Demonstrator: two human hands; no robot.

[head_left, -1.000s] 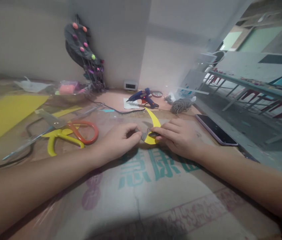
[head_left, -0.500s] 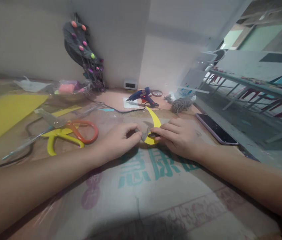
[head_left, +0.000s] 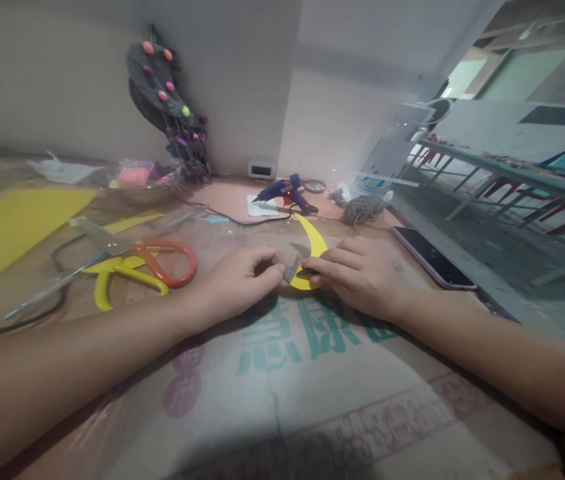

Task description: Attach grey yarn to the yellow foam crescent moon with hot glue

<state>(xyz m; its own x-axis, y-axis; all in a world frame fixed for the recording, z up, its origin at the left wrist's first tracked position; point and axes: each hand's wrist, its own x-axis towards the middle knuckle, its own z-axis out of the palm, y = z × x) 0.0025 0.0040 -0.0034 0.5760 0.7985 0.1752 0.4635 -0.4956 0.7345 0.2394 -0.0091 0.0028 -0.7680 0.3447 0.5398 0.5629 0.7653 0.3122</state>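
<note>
A yellow crescent-shaped cut-out lies on the printed cardboard sheet in the middle of the view. My right hand presses its fingertips on the crescent's lower end. My left hand pinches a small grey strip that meets the crescent there. Both hands rest on the cardboard, fingertips almost touching.
Orange- and yellow-handled scissors lie left of my left hand, beside a clear ruler and yellow sheet. A blue glue gun and a yarn ball sit behind. A phone lies to the right.
My right hand's fingertips have slid slightly left along the crescent's lower end; otherwise the hands stay in place.
</note>
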